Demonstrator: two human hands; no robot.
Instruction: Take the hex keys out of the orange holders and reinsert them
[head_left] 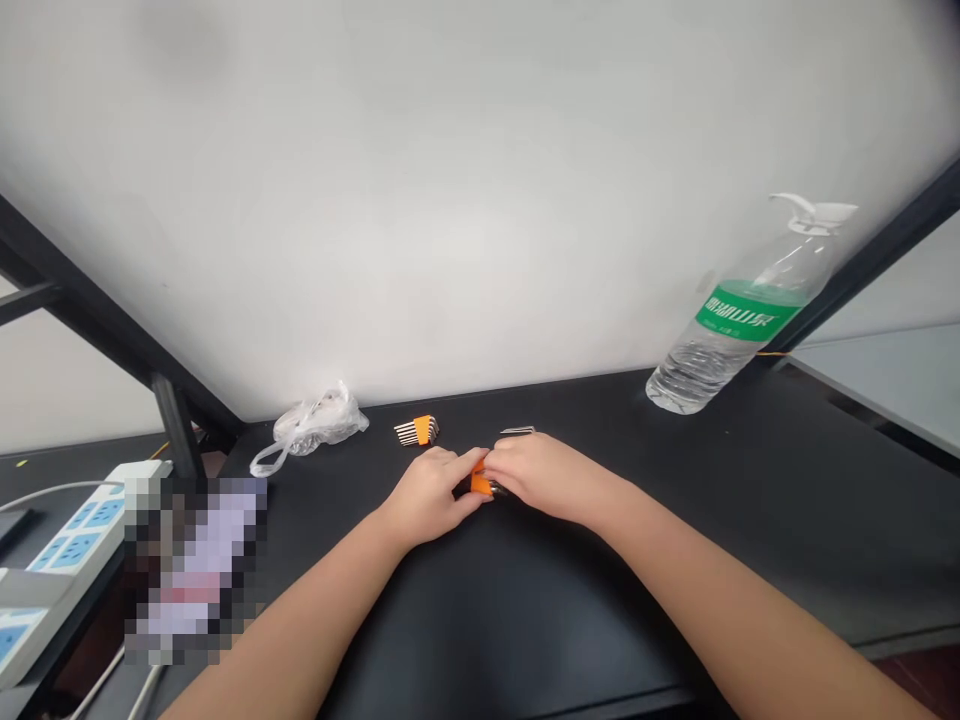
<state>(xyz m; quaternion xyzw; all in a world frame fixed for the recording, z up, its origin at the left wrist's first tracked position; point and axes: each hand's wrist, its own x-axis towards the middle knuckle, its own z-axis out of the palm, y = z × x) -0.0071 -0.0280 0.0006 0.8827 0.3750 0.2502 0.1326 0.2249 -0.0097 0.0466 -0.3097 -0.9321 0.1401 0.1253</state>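
Close together above the black tabletop, both hands meet at an orange hex key holder (482, 485). My left hand (429, 492) pinches it between thumb and fingers. From the other side, my right hand (541, 474) has its fingers closed at the holder and the dark metal beside it, partly hiding them. Just behind the right hand lie loose hex keys (517, 431). A second orange holder (423, 430), filled with several hex keys, rests beyond the left hand.
A crumpled clear plastic bag (319, 422) lies near the wall at the left. A large water bottle (739, 320) with a green label stands at the back right. White power strips (82, 540), cables and a blurred-out object (202, 560) are at the left.
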